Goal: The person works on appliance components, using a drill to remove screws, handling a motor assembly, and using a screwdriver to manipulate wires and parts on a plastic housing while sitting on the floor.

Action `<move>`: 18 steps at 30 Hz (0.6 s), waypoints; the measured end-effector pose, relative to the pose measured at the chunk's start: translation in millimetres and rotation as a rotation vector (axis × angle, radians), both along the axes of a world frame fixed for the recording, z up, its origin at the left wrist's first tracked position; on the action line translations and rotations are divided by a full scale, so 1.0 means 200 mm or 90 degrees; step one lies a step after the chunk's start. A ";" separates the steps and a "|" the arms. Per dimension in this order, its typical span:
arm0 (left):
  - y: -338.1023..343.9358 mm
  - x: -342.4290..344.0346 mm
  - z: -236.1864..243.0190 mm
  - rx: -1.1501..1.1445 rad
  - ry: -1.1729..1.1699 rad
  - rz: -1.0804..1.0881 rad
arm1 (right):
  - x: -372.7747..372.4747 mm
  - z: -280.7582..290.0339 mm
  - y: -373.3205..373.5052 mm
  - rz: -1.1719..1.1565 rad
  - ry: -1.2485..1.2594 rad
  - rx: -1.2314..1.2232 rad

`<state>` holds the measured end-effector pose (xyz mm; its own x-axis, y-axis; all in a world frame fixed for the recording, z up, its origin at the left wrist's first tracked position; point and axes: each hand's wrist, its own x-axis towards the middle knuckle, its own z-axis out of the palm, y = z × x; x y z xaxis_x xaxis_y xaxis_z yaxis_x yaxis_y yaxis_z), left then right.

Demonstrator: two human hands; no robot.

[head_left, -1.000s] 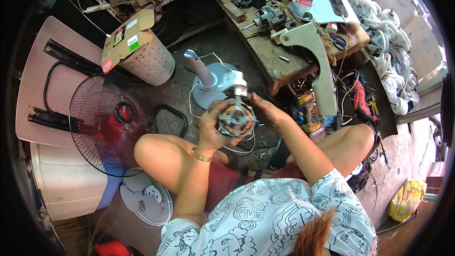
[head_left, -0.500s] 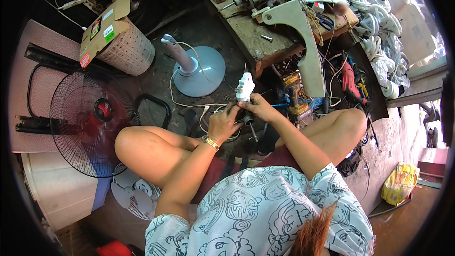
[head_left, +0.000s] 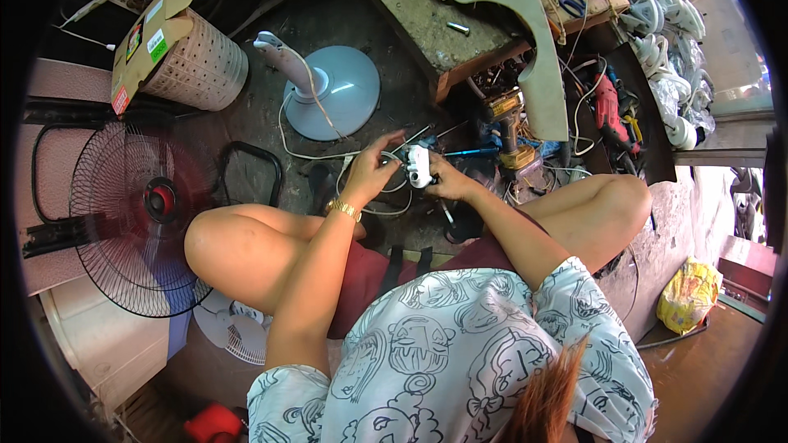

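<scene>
Between my knees, my right hand (head_left: 451, 180) is closed around a fan motor (head_left: 419, 167) with a white plastic gear housing. A thin metal shaft sticks out below it toward my lap. Just left of the motor, my left hand (head_left: 368, 174) is lifted off it, thumb and fingers apart, and no object shows in its grasp. The far fingers of the right hand are partly hidden by the housing. Beyond the hands stands a grey fan base (head_left: 341, 98) with a short post, its pale cord trailing over the floor toward the left hand.
A black fan guard (head_left: 123, 221) stands at left. Behind it is a perforated basket (head_left: 201, 66) with a cardboard box. A wooden workbench (head_left: 427, 45) fills the far side. A yellow drill (head_left: 513, 131) and a red power tool (head_left: 609, 111) lie at right, near piled white fan parts (head_left: 661, 41).
My left hand has come off the motor and opened to its left. The right hand has turned the motor, so the white housing sits lower and nearer me. The view has shifted slightly.
</scene>
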<state>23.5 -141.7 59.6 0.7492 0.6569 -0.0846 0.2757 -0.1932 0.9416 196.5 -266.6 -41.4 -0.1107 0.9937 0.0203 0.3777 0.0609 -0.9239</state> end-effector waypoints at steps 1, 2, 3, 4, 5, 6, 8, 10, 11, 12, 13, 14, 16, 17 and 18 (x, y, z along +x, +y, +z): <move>0.01 0.03 0.03 -0.067 -0.003 -0.038 | 0.00 -0.01 0.01 -0.003 0.005 -0.007; 0.02 0.06 0.06 -0.074 0.001 -0.042 | 0.01 -0.03 0.01 0.023 0.001 -0.024; 0.03 0.07 0.07 -0.057 0.127 -0.127 | 0.00 -0.03 0.01 0.055 -0.002 -0.041; 0.03 0.07 0.06 -0.041 0.253 -0.215 | 0.00 -0.03 0.00 0.061 0.052 -0.135; 0.05 0.05 0.02 -0.047 0.255 -0.210 | -0.02 0.00 0.00 0.064 0.102 -0.227; 0.07 0.01 -0.03 0.040 0.193 -0.228 | -0.02 0.00 0.00 0.076 0.084 -0.200; 0.10 -0.02 -0.08 0.133 0.133 -0.258 | -0.03 -0.03 -0.01 0.083 0.061 -0.205; 0.08 -0.03 -0.10 0.144 0.170 -0.257 | -0.04 -0.07 -0.02 0.081 0.022 -0.185; 0.07 -0.04 -0.10 0.157 0.207 -0.249 | -0.05 -0.07 -0.02 0.086 -0.019 -0.161; 0.06 -0.05 -0.11 0.154 0.201 -0.239 | -0.05 -0.08 -0.01 0.085 -0.016 -0.161; 0.05 -0.05 -0.12 0.154 0.204 -0.240 | -0.04 -0.08 0.00 0.088 0.031 -0.210; 0.03 -0.04 -0.13 0.170 0.221 -0.231 | -0.03 -0.08 0.01 0.090 0.079 -0.260; 0.02 -0.05 -0.14 0.197 0.245 -0.220 | -0.02 -0.09 0.04 0.065 0.056 -0.245; 0.02 -0.05 -0.14 0.196 0.246 -0.220 | -0.02 -0.10 0.05 0.043 0.031 -0.229; 0.01 -0.05 -0.15 0.214 0.274 -0.205 | -0.02 -0.10 0.05 0.018 0.033 -0.183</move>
<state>12.9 -138.9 30.1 0.8583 0.4478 -0.2507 0.4952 -0.5948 0.6332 193.2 -256.9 -61.7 -0.1451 0.9560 -0.2549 0.3308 -0.1959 -0.9231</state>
